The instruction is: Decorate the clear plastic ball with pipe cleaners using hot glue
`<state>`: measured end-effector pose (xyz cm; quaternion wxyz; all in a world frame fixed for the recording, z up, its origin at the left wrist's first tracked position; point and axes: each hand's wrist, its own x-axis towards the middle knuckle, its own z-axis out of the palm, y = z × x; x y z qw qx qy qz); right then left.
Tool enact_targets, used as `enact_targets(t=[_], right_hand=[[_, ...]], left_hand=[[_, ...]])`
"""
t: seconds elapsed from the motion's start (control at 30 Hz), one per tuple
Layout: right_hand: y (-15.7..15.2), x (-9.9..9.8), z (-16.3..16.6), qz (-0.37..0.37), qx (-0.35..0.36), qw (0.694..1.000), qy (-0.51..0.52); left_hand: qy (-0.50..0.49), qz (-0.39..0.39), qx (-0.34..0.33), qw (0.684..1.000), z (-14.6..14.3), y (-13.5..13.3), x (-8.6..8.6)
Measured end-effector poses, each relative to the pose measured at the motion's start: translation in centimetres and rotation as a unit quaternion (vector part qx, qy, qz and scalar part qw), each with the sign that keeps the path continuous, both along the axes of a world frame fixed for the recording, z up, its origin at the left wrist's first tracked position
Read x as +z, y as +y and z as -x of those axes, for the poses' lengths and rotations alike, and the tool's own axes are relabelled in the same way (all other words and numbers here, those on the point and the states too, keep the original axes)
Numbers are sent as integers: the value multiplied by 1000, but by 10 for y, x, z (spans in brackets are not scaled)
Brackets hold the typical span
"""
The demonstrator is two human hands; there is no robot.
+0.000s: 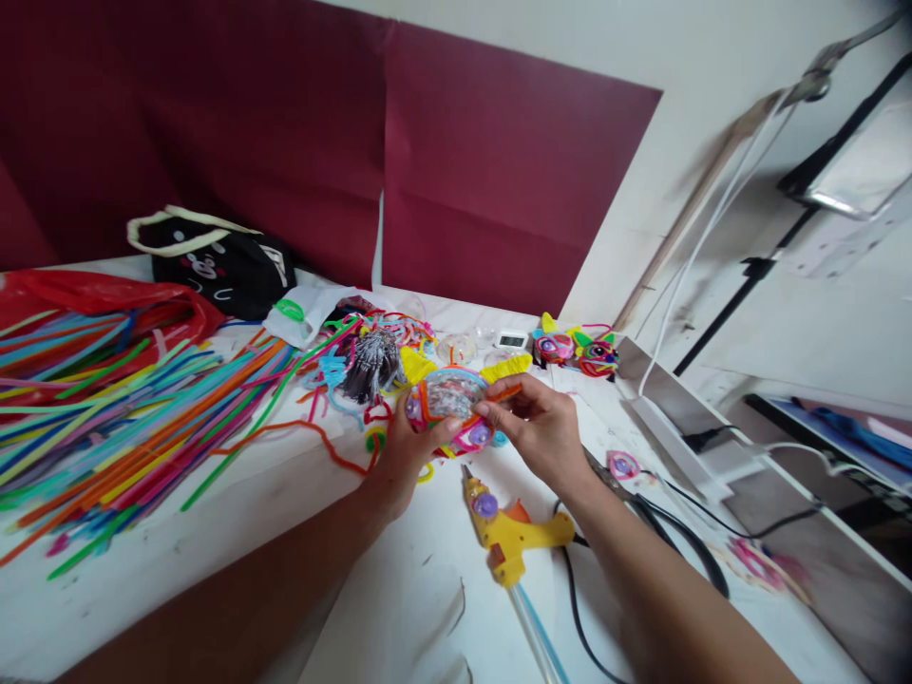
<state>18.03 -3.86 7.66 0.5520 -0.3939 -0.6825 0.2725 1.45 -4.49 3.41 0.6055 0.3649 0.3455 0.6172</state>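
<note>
Between my hands is a clear plastic craft piece (pixel 450 391), wrapped in colourful pipe cleaners, with two yellow ears and purple eye-like discs. My left hand (pixel 411 446) grips its left and lower edge, thumb across the front. On the right side, my right hand (pixel 534 423) pinches a short orange pipe cleaner (pixel 504 392) against the piece's rim. Just below lies a yellow hot glue gun (pixel 520 541), its nozzle toward the piece and a clear glue stick in its back end. An orange pipe cleaner (pixel 313 427) trails across the table to the left of my left hand.
Many loose pipe cleaners (pixel 142 427) cover the left side, partly in a red plastic bag (pixel 106 294). A black bag (pixel 220 271) stands behind them. Two finished-looking craft pieces (pixel 574 350) and a small digital display (pixel 511 340) are at the back. Scissors (pixel 662 522) lie beneath my right forearm.
</note>
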Motion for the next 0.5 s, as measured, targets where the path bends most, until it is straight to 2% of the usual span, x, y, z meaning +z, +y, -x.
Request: enact_targets(t=[0.33,0.5], right_hand=[[-3,-3,-1,-51,-27,996,-63],[-3,-3,1,-90,-42,992,-83]], left_hand=[[18,3,19,1000,-1,1,0],[4,14,1,1000,-1,-1,3]])
